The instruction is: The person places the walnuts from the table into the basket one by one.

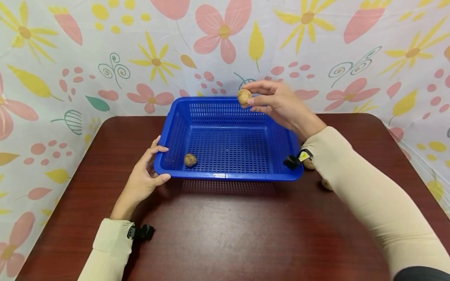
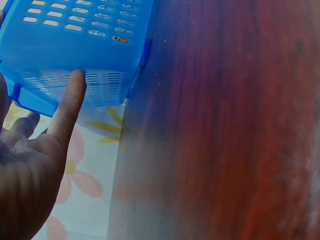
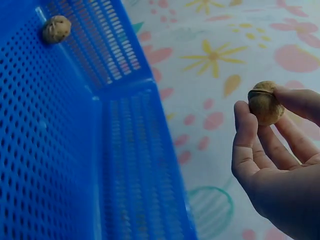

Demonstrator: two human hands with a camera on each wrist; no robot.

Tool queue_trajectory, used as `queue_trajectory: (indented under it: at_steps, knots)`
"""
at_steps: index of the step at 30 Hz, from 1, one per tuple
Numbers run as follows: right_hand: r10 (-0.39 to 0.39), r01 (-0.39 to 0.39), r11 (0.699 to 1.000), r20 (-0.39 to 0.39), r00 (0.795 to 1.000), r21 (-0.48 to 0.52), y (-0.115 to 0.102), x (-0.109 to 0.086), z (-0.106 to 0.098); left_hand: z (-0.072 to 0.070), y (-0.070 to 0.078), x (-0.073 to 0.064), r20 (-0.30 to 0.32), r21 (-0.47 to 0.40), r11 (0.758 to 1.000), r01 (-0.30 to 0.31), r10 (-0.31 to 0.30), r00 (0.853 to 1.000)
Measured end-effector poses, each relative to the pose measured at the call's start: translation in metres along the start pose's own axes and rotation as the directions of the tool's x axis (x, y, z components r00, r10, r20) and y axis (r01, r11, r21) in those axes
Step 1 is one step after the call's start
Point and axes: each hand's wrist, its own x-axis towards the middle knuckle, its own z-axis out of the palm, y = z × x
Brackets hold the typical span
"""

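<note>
A walnut (image 1: 244, 98) is pinched between the thumb and fingertips of my right hand (image 1: 281, 103), above the back rim of a blue plastic basket (image 1: 225, 176). The right wrist view shows the seam of this walnut (image 3: 266, 102) at the fingertips. My left hand (image 1: 142, 177) holds the basket at its left front corner, with the thumb by the front rim and a finger over the left rim. From the left wrist, one finger (image 2: 70, 107) extends along the outside of the basket wall (image 2: 75, 47). Another walnut (image 1: 190, 159) lies inside, near the front left corner.
Two more walnuts, one beside the basket (image 1: 309, 164) and another nearer the front (image 1: 326, 184), sit partly hidden by the right sleeve. The dark wooden table (image 1: 225, 230) meets a flower-patterned cloth (image 1: 116, 35) at the back and sides.
</note>
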Motion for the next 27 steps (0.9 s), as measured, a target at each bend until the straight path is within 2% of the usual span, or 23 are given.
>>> queue_trajectory:
  at_steps: [6, 12, 18, 27]
  knots:
    - [0.048, -0.047, 0.999, 0.029, 0.998, -0.027, 0.018, 0.024, 0.025, 0.002, 0.0, 0.0, 0.004, -0.005, 1.0, 0.004, -0.004, 1.0]
    - [0.093, -0.094, 0.996, 0.063, 0.994, 0.008, 0.035, 0.046, 0.044, 0.002, -0.002, 0.0, 0.004, 0.0, 1.0, 0.01, -0.01, 1.0]
    - [0.119, -0.122, 0.992, 0.103, 0.988, 0.018, 0.049, 0.066, 0.063, -0.001, -0.003, -0.001, -0.001, -0.002, 1.0, -0.011, 0.011, 1.0]
    - [0.214, -0.208, 0.977, 0.173, 0.961, -0.052, 0.073, 0.082, 0.084, -0.001, -0.003, -0.001, 0.0, 0.008, 1.0, -0.012, 0.012, 1.0]
